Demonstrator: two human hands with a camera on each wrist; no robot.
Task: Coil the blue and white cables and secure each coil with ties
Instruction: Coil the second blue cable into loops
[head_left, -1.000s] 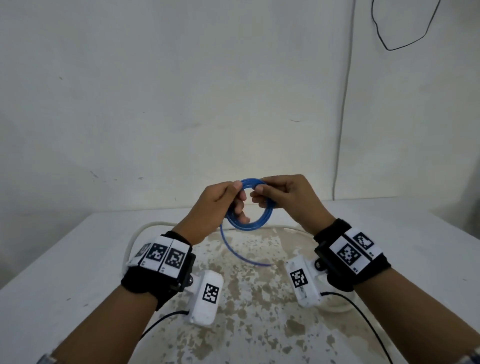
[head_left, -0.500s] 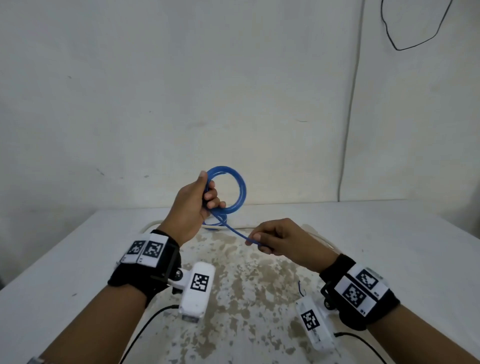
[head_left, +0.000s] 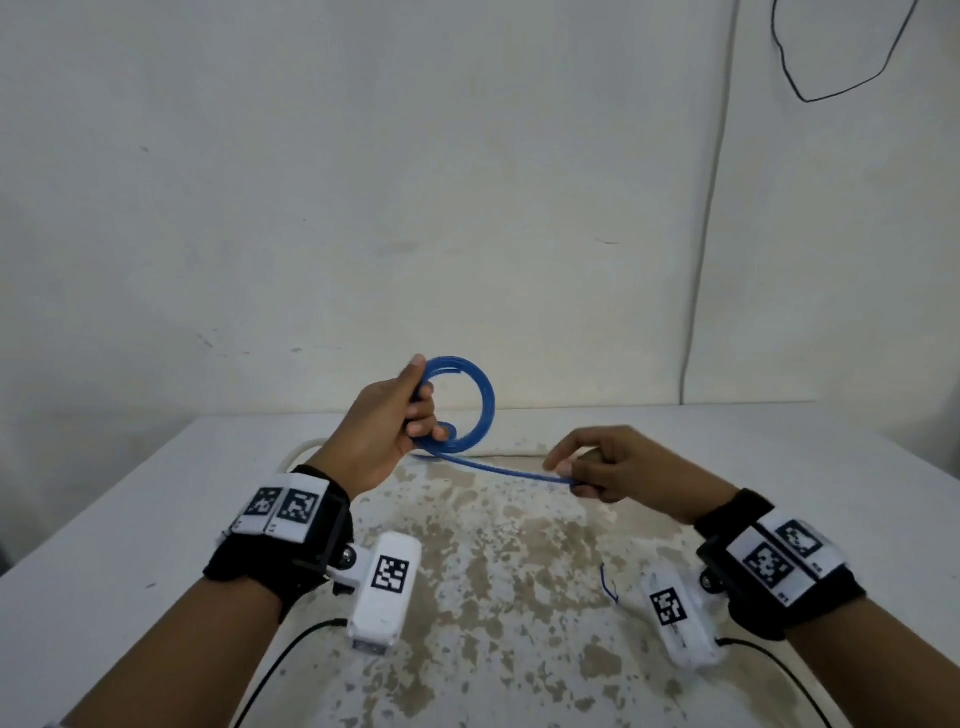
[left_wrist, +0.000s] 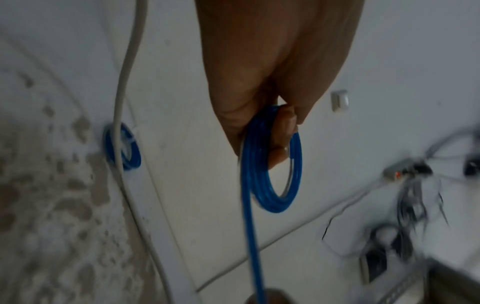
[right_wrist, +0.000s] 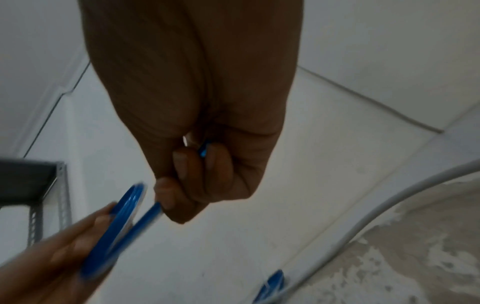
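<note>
My left hand (head_left: 422, 415) holds up a small coil of blue cable (head_left: 484, 402) above the table's far side, fingers curled round its several loops (left_wrist: 272, 197). A straight blue tail (head_left: 498, 470) runs from the coil down to the right, where my right hand (head_left: 569, 472) pinches it between thumb and fingers (right_wrist: 166, 197). A second blue coil (left_wrist: 126, 150) lies on the table with the white cable (left_wrist: 122, 98) crossing over it. The white cable (head_left: 304, 449) shows past my left wrist.
The white table (head_left: 156, 519) has a worn, stained patch in its middle. A short thin blue tie (head_left: 609, 582) lies near my right wrist. A white wall (head_left: 467, 208) stands close behind the table. In the left wrist view, blurred dark cables (left_wrist: 410, 205) lie off to the right.
Both hands held the coil together a second ago. My right hand has slid right along the tail, stretching it out, while my left hand lifted the coil upright.
</note>
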